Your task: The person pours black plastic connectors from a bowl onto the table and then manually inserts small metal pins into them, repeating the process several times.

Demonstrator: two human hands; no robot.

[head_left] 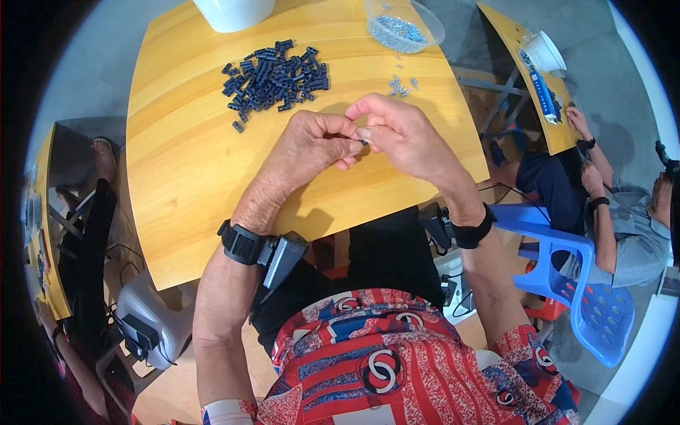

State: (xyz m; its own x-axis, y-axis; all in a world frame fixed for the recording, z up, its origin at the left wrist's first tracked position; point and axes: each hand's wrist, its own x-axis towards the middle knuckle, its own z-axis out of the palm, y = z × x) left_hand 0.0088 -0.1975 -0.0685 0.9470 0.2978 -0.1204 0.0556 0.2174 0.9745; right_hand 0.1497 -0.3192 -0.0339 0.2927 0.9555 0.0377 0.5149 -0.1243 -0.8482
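Over the right half of the wooden table, my left hand [312, 142] and my right hand [411, 138] meet fingertip to fingertip. The left thumb and fingers pinch a small dark plastic part [364, 142], mostly hidden by the fingers. My right hand is closed in a pinch at the same spot; what it holds is too small and covered to name. Beyond my left hand lies a loose pile of small black plastic parts [273, 78]. Several loose silvery screws [400, 88] lie on the tabletop just beyond my right hand.
A clear round tub [427, 44] holding many small silvery screws stands at the table's [184, 184] far right edge. A white container [234, 13] is at the far left. To the right, another person sits by a blue plastic chair [602, 319] at a second table [528, 78].
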